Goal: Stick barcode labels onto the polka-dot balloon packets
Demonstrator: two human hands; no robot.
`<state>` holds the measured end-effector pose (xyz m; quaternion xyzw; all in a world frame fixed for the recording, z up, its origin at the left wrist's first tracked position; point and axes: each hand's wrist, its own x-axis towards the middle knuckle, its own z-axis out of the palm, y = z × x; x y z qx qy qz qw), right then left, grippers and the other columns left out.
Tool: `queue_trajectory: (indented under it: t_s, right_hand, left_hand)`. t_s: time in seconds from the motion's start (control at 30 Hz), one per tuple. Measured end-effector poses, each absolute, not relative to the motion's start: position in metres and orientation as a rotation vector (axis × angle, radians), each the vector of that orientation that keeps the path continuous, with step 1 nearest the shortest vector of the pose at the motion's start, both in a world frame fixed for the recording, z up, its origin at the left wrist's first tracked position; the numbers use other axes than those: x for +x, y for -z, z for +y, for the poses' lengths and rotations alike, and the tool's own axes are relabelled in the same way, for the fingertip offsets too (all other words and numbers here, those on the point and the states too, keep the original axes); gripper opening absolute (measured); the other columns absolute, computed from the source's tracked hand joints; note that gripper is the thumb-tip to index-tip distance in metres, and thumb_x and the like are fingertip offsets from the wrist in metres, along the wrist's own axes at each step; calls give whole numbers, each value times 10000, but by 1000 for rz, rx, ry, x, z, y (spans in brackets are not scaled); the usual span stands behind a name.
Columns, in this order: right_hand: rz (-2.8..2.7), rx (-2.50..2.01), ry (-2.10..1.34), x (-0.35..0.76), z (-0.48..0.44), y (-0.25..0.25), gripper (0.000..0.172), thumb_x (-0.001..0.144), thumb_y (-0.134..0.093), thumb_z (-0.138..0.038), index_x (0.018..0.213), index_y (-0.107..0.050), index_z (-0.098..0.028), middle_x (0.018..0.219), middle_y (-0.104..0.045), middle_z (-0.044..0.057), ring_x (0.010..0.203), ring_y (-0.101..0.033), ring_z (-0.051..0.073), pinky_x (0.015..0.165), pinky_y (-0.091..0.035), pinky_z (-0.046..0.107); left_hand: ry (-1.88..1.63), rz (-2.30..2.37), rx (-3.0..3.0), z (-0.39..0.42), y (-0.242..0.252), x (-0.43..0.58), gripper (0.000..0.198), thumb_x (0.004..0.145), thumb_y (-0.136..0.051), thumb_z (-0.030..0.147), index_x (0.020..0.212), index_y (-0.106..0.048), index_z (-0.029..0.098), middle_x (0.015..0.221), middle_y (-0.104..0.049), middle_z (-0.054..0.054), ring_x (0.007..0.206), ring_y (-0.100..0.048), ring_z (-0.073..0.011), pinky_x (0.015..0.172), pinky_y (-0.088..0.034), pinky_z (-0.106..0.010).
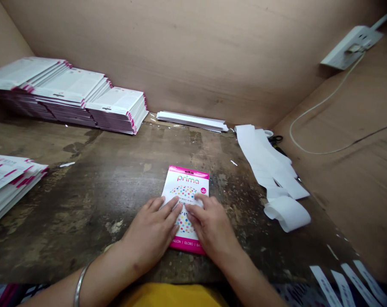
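Note:
A white and pink "prima" card with coloured dots lies flat on the worn wooden table, its printed side up. My left hand presses its fingers onto the card's left and middle. My right hand rests on its right side, fingertips almost meeting those of the left. Together my hands cover most of the card's lower half. A metal bangle circles my left wrist.
Stacks of pink-edged cards stand at back left, with another stack at left. White strips lie by the cardboard wall. To the right are a loose white paper band, black-handled scissors and a power socket.

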<state>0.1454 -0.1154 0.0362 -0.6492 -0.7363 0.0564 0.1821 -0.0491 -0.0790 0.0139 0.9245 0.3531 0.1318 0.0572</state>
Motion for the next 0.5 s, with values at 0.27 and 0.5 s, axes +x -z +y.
queue_trajectory:
  t_s: [0.27, 0.5]
  right_hand:
    - [-1708, -1993, 6, 173, -131, -9, 427, 891, -441, -431, 1080, -654, -113, 1221, -571, 186, 1169, -458, 324, 980, -377, 497]
    - [-1806, -1871, -246, 167, -122, 9, 570, 854, -432, -470, 1216, -574, -53, 1373, -441, 221, 1339, -281, 361, 1058, -296, 527]
  left_hand:
    - [-758, 1387, 1611, -48, -18, -54, 408, 767, -611, 368, 1103, -530, 151, 1138, -596, -123, 964, -590, -236, 848, -483, -411]
    - [-707, 1122, 1118, -51, -39, -37, 478, 590, -740, 380, 929, -618, 66, 830, -692, -138, 745, -663, -276, 677, -524, -394]
